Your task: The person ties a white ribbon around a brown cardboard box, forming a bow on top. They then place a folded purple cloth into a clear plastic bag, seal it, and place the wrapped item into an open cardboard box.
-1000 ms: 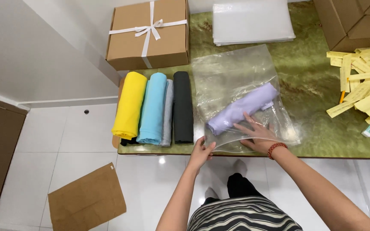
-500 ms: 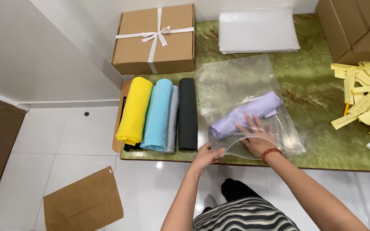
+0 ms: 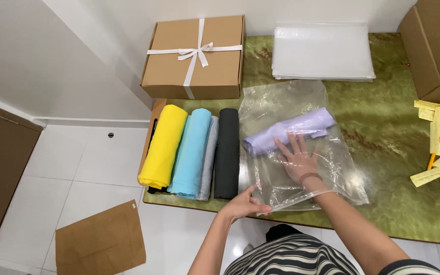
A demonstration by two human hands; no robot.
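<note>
- Head view: your right hand (image 3: 297, 159) is inside the clear plastic bag (image 3: 301, 147), fingers spread flat on the lilac rolled cloth (image 3: 290, 131) at the table's (image 3: 383, 168) centre.
- Your left hand (image 3: 244, 203), at 7 o'clock, pinches the bag's mouth; keep it lifted wide so the roll seats fully.

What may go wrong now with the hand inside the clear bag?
The right hand is inside the clear plastic bag, pressing the rolled lilac cloth; the roll might loosen. The left hand pinches the bag mouth at the table edge, so the thin film could slip or tear.
</note>
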